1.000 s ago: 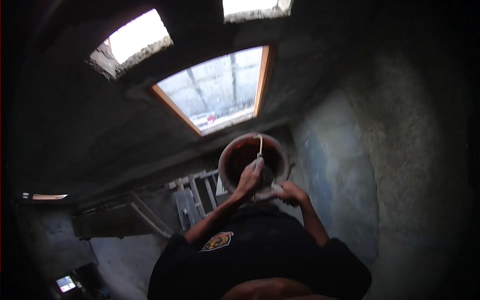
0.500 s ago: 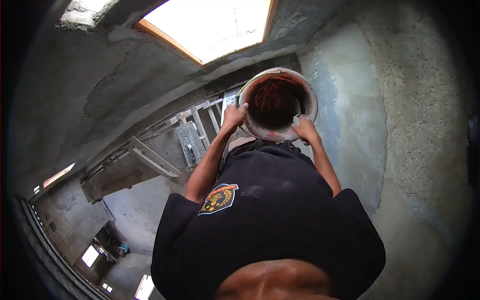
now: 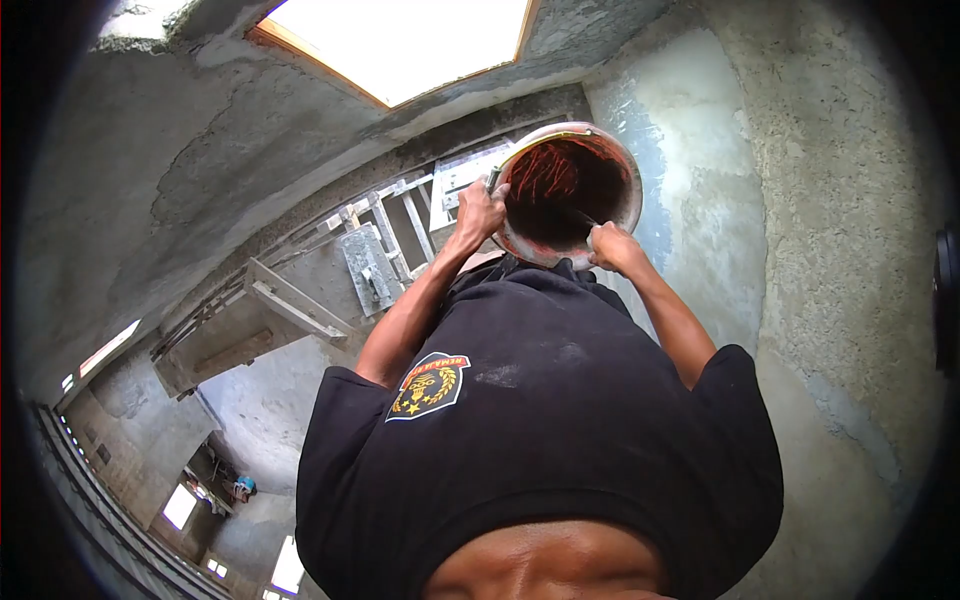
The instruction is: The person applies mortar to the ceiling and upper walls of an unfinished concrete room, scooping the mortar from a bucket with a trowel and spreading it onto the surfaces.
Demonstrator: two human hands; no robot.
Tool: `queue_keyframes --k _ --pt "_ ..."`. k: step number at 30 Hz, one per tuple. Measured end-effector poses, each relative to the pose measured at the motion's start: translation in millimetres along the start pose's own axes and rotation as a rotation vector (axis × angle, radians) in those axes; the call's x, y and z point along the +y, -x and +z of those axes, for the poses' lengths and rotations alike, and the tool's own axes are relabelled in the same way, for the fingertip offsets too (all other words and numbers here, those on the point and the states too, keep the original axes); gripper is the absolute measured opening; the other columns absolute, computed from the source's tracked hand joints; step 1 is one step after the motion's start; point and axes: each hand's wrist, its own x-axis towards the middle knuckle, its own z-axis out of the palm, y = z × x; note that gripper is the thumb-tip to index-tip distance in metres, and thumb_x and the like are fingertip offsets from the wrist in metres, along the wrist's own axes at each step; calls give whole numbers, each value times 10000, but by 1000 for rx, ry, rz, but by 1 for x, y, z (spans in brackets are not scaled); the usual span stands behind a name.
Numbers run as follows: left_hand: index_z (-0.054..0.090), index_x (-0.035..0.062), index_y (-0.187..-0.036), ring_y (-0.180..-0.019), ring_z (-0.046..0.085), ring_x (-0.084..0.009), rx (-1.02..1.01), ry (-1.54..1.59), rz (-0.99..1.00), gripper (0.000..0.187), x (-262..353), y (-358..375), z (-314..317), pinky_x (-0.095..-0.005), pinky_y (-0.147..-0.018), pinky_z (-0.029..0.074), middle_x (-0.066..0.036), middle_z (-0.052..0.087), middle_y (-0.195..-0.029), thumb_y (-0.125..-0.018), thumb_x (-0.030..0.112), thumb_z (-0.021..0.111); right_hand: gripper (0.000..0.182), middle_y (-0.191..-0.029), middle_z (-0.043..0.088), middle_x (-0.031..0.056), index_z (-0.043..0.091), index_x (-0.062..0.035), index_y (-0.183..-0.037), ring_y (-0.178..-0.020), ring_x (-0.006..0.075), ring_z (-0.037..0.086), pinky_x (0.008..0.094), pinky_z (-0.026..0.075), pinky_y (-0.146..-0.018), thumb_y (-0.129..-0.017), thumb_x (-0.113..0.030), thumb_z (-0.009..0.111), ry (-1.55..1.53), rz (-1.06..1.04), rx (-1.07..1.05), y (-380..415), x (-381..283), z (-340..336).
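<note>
A bucket with a pale, mortar-smeared rim and reddish inside tilts its mouth toward me, in front of my waist. My left hand is closed at its left side, by the rim and the grip of the wire handle. At the near right of the rim, my right hand is closed around a trowel. Only the thin metal shank of that trowel shows, pointing into the bucket; its blade is lost in the dark inside.
Left of the bucket, a plastering float lies by wooden scaffold boards. A rough, partly plastered wall rises on the right. Above is a bright window opening with a wooden frame. The floor lies far below at lower left.
The bucket has shifted slightly up and right, its mouth turning a little. My right hand has drawn in from the rim, and the trowel's shank now shows inside the bucket.
</note>
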Motion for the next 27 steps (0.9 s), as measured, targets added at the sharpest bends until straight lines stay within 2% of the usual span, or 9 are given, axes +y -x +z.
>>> queue_keyframes --k 2,5,6,13,15,17,21,25,27 --pt "544 -63 -951 -748 609 -387 -11 -17 4 272 -1 -1 -1 -419 -630 456 -271 591 -756 -806 163 590 250 -704 626 195 603 52 -747 -653 291 641 376 524 -617 -720 -191 657 -254 82 -229 2 -3 -17" --pt "547 -56 -954 -747 606 -387 -3 -12 9 267 0 2 -2 -412 -631 455 -265 592 -762 -806 163 589 247 -639 607 168 581 39 -714 -555 248 623 358 520 -557 -733 -202 634 -352 65 -314 -6 -9 -18" --pt "547 -56 -954 -747 606 -387 -5 -11 7 267 0 2 -2 -412 -631 455 -265 592 -762 -806 163 589 252 -632 605 147 582 31 -749 -557 226 618 351 509 -551 -728 -217 625 -261 -133 -172 -18 -5 -5" --pt "555 -34 -959 -742 605 -378 6 6 16 264 -2 2 -1 -408 -641 453 -248 597 -764 -806 179 585 284 -720 618 122 590 14 -814 -652 211 600 362 460 -632 -712 -249 625 -594 -100 -295 -32 0 2" --pt "555 -33 -958 -743 604 -377 -11 -14 2 269 -1 2 -1 -407 -642 454 -249 596 -762 -805 185 587 281 -688 592 92 583 3 -854 -581 178 578 338 468 -550 -730 -245 626 -625 -147 -306 -25 3 -1" --pt "560 -22 -952 -744 602 -378 27 -4 -15 262 -4 -1 1 -411 -643 452 -244 597 -761 -802 190 592 254 -659 557 62 570 -18 -883 -503 133 542 284 455 -453 -752 -228 629 -1104 3 -467 -12 8 -5" --pt "572 -18 -957 -759 606 -375 14 -33 -13 274 -7 -4 -3 -412 -653 457 -243 601 -776 -803 208 588 305 -694 505 32 494 -65 -1040 -409 85 426 220 370 -365 -771 -123 624 -1439 -25 -596 3 22 17" --pt "615 -41 -900 -746 623 -359 -7 -106 -148 376 -36 -14 -6 -402 -647 476 -249 607 -738 -798 319 583 305 -722 479 7 482 -80 -1002 -439 65 388 203 337 -385 -726 -34 603 -1622 -201 -671 15 36 27" --pt "625 -61 -830 -698 634 -344 -91 -51 -379 422 -56 -23 -6 -411 -622 481 -248 606 -684 -792 358 585 307 -731 486 13 486 -78 -997 -453 67 397 200 339 -392 -715 -31 599 -1612 -235 -569 12 33 29"
